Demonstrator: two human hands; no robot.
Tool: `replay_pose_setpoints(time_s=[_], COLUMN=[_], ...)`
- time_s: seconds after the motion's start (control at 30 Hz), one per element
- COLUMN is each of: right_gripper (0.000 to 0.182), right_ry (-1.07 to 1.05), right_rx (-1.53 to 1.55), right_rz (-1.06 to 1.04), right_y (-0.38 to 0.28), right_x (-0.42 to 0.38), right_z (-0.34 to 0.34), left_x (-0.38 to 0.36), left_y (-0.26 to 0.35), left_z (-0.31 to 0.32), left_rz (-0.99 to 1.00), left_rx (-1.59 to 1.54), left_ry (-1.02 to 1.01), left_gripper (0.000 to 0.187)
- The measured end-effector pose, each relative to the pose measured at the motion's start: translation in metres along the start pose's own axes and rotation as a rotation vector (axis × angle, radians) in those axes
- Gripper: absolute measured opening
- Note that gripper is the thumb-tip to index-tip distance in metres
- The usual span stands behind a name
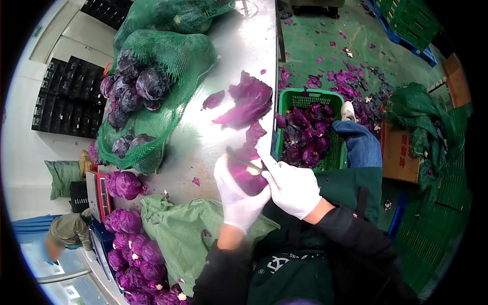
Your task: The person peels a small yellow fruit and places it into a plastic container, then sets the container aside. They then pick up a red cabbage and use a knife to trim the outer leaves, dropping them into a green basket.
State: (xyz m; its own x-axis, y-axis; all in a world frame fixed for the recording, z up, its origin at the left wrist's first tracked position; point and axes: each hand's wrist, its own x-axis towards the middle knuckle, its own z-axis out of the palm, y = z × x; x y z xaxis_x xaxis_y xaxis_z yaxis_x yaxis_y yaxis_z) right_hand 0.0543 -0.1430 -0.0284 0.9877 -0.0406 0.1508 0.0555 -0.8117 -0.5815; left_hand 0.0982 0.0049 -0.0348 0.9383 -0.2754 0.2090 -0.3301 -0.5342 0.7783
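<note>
My left hand, in a white glove, is wrapped round a purple cabbage at the metal table's near edge. The cabbage's pale stem end faces my right hand, also gloved and closed. From its fingers a thin, blurred knife blade reaches across the cabbage; the handle is hidden in the grip. Just past the cabbage lies a loose leaf. Larger peeled leaves rest farther up the table.
A green mesh sack holds unpeeled cabbages. Several peeled cabbages sit at the left beside a green woven sack. A green crate of leaves stands on the floor, near a cardboard box. Another person is at the far left.
</note>
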Motion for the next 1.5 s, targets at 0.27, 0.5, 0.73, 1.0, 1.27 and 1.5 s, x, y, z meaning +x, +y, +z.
replay_pose_setpoints(time_s=[0.27, 0.5, 0.73, 1.0, 1.27, 1.5], right_gripper=[0.049, 0.03, 0.044, 0.099, 0.041, 0.037], right_ry=[0.105, 0.142, 0.037, -0.343, -0.203, 0.075], right_rx=[0.049, 0.111, 0.709, 0.427, 0.668, 0.62], right_rz=[0.024, 0.25, 0.589, 0.339, 0.248, 0.196], right_y=[0.004, 0.039, 0.107, 0.014, 0.022, 0.055], right_x=[0.005, 0.03, 0.043, 0.022, 0.005, -0.002], right_z=[0.008, -0.001, 0.021, -0.014, -0.015, 0.003], left_x=[-0.003, -0.015, -0.027, -0.022, -0.02, -0.012], left_y=[0.001, 0.015, -0.004, -0.008, -0.007, -0.006], left_z=[0.004, 0.007, 0.001, -0.002, -0.007, -0.011], left_rz=[0.011, 0.053, -0.021, -0.207, -0.185, -0.241], left_rx=[0.115, 0.175, 0.029, -0.26, -0.152, -0.206], left_ry=[0.042, 0.007, 0.042, 0.007, -0.057, -0.036], left_gripper=[0.103, 0.106, 0.112, 0.118, 0.121, 0.118])
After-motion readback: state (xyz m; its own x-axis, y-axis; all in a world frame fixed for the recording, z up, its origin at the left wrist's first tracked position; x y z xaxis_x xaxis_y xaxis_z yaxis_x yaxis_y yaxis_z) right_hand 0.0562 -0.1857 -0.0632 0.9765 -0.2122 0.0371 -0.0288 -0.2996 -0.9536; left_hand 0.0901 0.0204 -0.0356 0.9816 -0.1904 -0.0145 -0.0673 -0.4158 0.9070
